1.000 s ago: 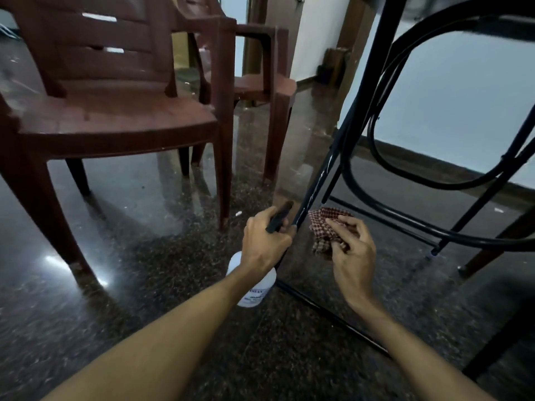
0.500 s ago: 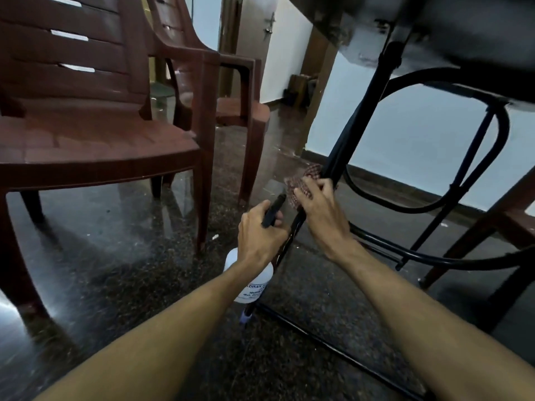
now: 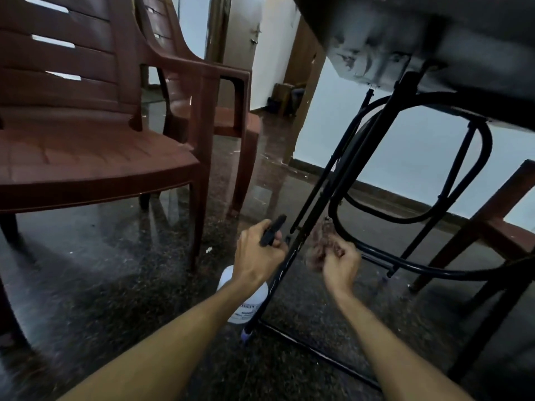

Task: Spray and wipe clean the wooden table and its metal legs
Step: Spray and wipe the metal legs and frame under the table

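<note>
Spray bottle gripped by left hand; right hand clutches cloth beside leg

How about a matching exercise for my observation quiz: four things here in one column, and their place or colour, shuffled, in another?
Things
1. bottle
2. cloth
3. chair
4. leg

Place or colour
A. black metal, slanting
B. brown, at the left of the view
C. gripped by the left hand
D. bunched in the right hand

Pairs: 1-C, 2-D, 3-B, 4-A
</note>
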The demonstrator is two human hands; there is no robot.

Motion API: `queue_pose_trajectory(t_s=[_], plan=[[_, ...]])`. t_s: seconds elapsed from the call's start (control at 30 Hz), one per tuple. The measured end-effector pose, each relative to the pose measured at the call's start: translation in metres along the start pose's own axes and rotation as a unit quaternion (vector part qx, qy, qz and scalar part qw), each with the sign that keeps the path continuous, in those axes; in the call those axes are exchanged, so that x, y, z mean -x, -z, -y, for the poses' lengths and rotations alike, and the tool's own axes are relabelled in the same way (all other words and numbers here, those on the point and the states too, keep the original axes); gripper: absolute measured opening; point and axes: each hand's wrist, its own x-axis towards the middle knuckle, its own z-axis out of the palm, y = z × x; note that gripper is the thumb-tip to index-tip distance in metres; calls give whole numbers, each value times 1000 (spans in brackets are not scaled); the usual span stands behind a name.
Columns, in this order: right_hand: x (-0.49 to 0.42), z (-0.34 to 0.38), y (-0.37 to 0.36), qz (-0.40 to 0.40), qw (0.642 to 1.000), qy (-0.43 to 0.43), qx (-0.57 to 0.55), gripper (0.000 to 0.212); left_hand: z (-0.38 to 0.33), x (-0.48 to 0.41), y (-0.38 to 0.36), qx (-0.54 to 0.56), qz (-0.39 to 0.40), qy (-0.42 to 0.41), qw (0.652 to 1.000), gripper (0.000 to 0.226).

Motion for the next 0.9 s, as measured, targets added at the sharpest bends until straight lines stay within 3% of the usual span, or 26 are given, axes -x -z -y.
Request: queue_pose_trajectory(t_s=[0.03,0.1,0.23,0.33,0.43,0.5,0.57,0.67,0.73,0.8,0.83,0.9], plan=[[-11,10,-7,-16,988,-104,-114,24,0,-4,-1,1,3,-1,1000,13],[-24,14,-19,-7,954,-196,-225,22,0,-9,-3,0,6,-6,1000,13],[-6,-8,-17,67,963,-198,-169,29,3,-12,-5,-7,10,-11,1000,12],[-16,-9,-20,9,960,-154,-231,36,11,-13,-7,-19,9,-10,1000,12],[-1,-11,-16,25,997,-30,-61,33,16,-9,-13,-25,16,-6,1000,11],[22,-7,-2,55,992,104,54,43,14,-3,-15,-20,24,-7,999,9],[13,16,5,47,960,258,93,47,11,-4,-17,-17,19,-6,1000,8],[-23,50,-3,65,845,422,321,48,8,-10,-18,-13,6,-4,1000,8],[-24,44,-12,108,769,414,474,54,5,-10,-18,-12,-1,-5,1000,8],[-9,26,-18,168,735,404,519,48,4,-8,-15,-7,-1,-1,1000,7],[-5,23,-20,195,724,402,525,42,4,-6,-13,-4,-2,3,1000,7],[-13,28,-27,208,767,372,480,32,9,-3,-9,-2,-6,7,1000,8]])
